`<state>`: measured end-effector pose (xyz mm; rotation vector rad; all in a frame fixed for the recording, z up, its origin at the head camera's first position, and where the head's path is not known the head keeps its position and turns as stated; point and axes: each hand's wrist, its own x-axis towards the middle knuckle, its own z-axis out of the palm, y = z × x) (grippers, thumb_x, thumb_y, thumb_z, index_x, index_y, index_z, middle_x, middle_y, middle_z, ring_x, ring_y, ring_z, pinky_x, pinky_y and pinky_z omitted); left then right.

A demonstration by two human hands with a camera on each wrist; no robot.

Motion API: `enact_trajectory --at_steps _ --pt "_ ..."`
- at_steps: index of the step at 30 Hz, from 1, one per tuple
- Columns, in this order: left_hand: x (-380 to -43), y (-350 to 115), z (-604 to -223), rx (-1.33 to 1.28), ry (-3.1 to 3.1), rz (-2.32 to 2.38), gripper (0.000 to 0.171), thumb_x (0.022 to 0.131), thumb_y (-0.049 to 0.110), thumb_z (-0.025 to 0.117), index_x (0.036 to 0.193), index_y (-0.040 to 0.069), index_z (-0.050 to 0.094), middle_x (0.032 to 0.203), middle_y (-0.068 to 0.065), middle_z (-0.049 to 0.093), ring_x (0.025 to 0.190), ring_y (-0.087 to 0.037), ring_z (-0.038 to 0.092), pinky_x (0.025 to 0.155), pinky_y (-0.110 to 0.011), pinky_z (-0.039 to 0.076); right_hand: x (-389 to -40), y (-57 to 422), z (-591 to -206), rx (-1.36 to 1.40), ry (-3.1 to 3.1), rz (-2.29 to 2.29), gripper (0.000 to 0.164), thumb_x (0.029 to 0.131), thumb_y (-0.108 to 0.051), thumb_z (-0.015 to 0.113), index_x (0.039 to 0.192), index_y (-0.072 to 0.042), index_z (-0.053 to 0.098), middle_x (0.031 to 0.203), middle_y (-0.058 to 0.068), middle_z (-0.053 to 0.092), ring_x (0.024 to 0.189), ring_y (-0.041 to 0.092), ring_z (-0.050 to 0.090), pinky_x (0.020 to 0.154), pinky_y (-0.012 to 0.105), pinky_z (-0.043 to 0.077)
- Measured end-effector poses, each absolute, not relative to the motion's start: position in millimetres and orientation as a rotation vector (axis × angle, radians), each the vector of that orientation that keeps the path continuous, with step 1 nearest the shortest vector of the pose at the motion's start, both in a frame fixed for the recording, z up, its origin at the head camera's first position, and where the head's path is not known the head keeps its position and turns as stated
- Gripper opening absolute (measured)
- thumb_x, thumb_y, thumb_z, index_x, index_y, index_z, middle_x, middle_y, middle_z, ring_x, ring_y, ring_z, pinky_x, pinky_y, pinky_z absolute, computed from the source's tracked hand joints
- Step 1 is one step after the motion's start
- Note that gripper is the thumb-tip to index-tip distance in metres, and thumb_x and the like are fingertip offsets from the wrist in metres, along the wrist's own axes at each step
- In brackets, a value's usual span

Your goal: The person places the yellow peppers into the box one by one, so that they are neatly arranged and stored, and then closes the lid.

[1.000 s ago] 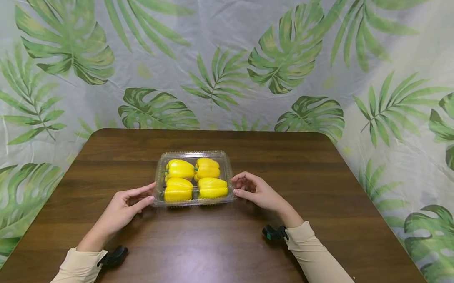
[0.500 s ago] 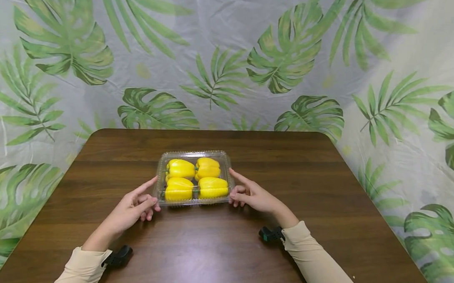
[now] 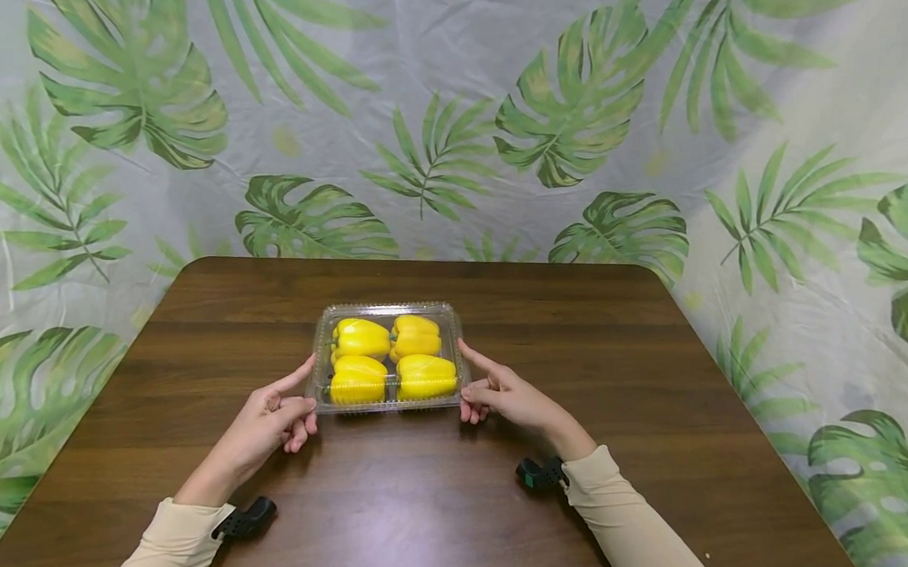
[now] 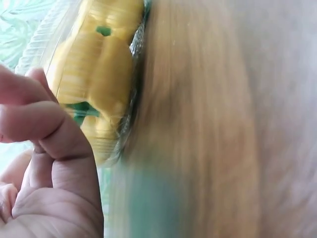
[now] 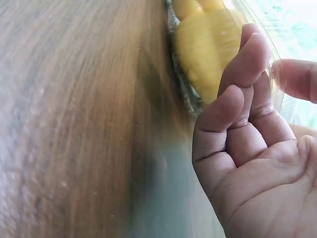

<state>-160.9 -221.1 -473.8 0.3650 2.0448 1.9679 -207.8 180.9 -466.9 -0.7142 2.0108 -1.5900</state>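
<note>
A clear plastic clamshell box (image 3: 393,404) with several yellow bell peppers (image 3: 425,376) inside lies closed on the table, as the head view shows. My left hand (image 3: 258,432) pinches its front left corner, the index finger stretched along the left side. On the opposite side, my right hand (image 3: 520,405) pinches the front right corner, index finger reaching up the right edge. In the right wrist view the thumb meets the box's clear rim (image 5: 280,82), with curled fingers facing it. Curled fingers (image 4: 64,134) appear beside the peppers in the left wrist view; the thumb contact there is hidden.
The brown wooden table (image 3: 576,338) has rounded far corners. Behind it hangs a pale curtain (image 3: 447,83) printed with green leaves. Black wrist cameras sit on both cuffs, the left one (image 3: 246,518) and the right one (image 3: 541,473).
Both index fingers have stretched forward along the box sides, and the thumbs have come onto the front corners. The left hand and forearm have shifted slightly right. The box stays nearly in place.
</note>
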Motion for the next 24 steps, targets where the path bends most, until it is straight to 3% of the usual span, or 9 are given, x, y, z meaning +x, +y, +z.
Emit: enact_trajectory --at_steps 5,17,24 --pt "-159.8 -219.0 -474.0 0.331 2.062 1.983 0.072 0.108 0.001 0.052 0.172 0.005 0.019 0.069 0.000 0.065 0.049 -0.004 0.052 0.047 -0.019 0.046 -206.7 180.1 -467.8 -0.678 2.004 -1.614 0.081 0.111 -0.009 0.055 0.175 -0.017 0.006 0.081 0.007 0.074 0.073 0.022 0.065 0.072 0.028 0.059" --pt "-159.7 -216.1 -472.9 0.253 2.095 1.952 0.072 0.107 0.002 0.052 0.172 0.011 0.022 0.067 0.002 0.062 0.048 -0.005 0.049 0.047 -0.019 0.045 -206.8 179.4 -470.8 -0.691 1.981 -1.644 0.081 0.111 -0.006 0.054 0.175 -0.013 0.005 0.080 0.007 0.074 0.071 0.017 0.065 0.071 0.026 0.058" --pt "-160.2 -216.6 -472.7 0.267 2.091 1.951 0.071 0.108 0.002 0.052 0.172 0.010 0.023 0.067 0.002 0.062 0.049 -0.005 0.049 0.048 -0.019 0.045 -205.7 178.5 -469.2 -0.672 1.992 -1.649 0.081 0.110 -0.006 0.056 0.175 -0.017 0.008 0.079 0.006 0.074 0.071 0.016 0.066 0.072 0.026 0.060"
